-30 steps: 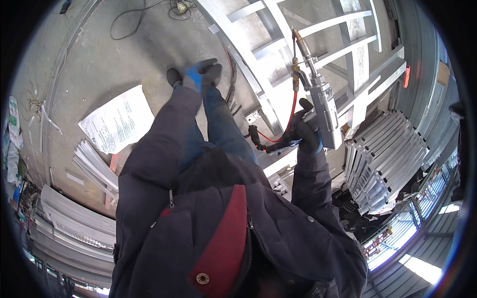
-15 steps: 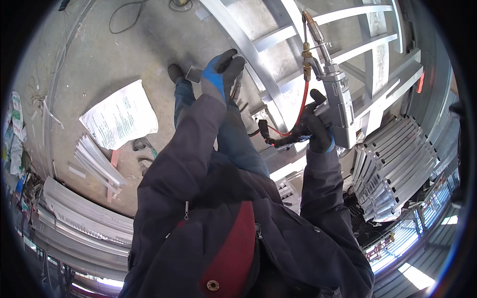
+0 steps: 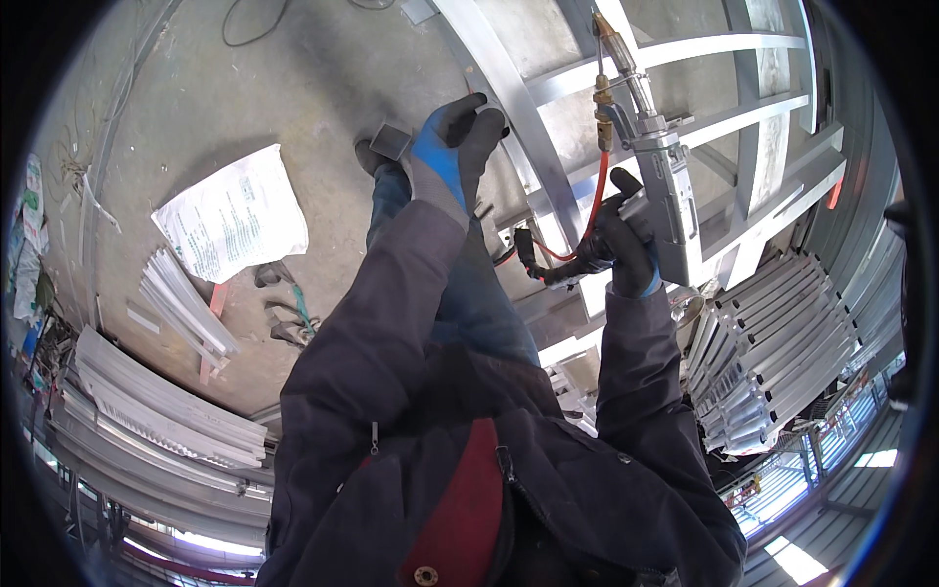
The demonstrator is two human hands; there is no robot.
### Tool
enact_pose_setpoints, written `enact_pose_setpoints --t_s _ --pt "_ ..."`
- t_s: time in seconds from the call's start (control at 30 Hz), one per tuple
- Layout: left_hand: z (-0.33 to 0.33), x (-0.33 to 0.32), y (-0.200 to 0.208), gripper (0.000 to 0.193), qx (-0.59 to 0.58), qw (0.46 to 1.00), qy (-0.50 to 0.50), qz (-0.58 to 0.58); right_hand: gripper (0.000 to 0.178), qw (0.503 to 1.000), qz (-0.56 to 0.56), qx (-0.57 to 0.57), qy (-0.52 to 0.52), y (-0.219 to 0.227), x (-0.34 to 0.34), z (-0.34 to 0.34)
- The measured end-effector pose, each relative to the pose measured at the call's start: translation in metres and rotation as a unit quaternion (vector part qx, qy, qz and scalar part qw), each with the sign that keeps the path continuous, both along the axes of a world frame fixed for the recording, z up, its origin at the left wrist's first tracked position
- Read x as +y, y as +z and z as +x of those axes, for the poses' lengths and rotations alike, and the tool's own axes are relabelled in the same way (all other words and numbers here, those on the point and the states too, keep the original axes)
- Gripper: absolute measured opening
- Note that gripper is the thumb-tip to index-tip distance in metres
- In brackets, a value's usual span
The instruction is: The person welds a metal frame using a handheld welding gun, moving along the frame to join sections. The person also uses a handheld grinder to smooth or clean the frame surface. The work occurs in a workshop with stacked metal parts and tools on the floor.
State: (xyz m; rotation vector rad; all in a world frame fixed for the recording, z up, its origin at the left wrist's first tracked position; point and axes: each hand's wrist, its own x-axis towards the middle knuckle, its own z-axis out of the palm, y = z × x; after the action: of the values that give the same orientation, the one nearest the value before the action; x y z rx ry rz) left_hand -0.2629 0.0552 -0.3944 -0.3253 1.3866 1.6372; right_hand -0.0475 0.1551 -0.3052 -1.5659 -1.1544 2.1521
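A grey, metal-bodied welding gun (image 3: 667,191) with a copper-coloured nozzle at its far end is in my gloved right hand (image 3: 626,240). My fingers wrap its handle, and the nozzle points away from me over the metal frame (image 3: 548,147). A red hose (image 3: 599,201) runs along the gun and curves back to a black-wrapped cable (image 3: 553,274) by that hand. My left hand (image 3: 458,142), in a grey and blue glove, hangs above my leg beside the frame. Its fingers are curled in; whatever they may hold is hidden.
On the floor to the left lies a white printed sack (image 3: 235,215), with thin metal strips (image 3: 186,303) below it. Long metal profiles (image 3: 161,391) are stacked at lower left. A bundle of metal tubes (image 3: 773,352) stands at right. A small dark square piece (image 3: 390,141) is near my foot.
My left hand has shifted slightly right along the frame's near side. The frame appears farther right and lower in view. My right hand still grips the welding gun.
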Motion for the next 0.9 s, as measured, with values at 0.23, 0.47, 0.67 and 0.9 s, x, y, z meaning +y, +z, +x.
enact_pose_setpoints --t_s 0.23,0.47,0.67,0.9 --pt "-0.001 -0.006 0.014 0.046 0.004 0.997 -0.065 -0.044 0.052 0.997 -0.011 0.060 0.041 -0.005 0.001 0.001" --pt "0.002 -0.005 0.011 0.049 0.030 0.997 -0.048 -0.047 0.059 0.996 0.039 -0.057 0.060 0.000 0.003 -0.013" --pt "0.000 -0.006 0.004 0.049 -0.030 0.999 -0.005 -0.025 0.057 0.994 0.024 0.074 0.074 -0.007 0.004 -0.002" --pt "-0.004 -0.006 0.003 0.052 -0.046 0.998 -0.030 -0.008 0.052 0.992 0.073 -0.042 0.089 -0.002 0.003 -0.010"
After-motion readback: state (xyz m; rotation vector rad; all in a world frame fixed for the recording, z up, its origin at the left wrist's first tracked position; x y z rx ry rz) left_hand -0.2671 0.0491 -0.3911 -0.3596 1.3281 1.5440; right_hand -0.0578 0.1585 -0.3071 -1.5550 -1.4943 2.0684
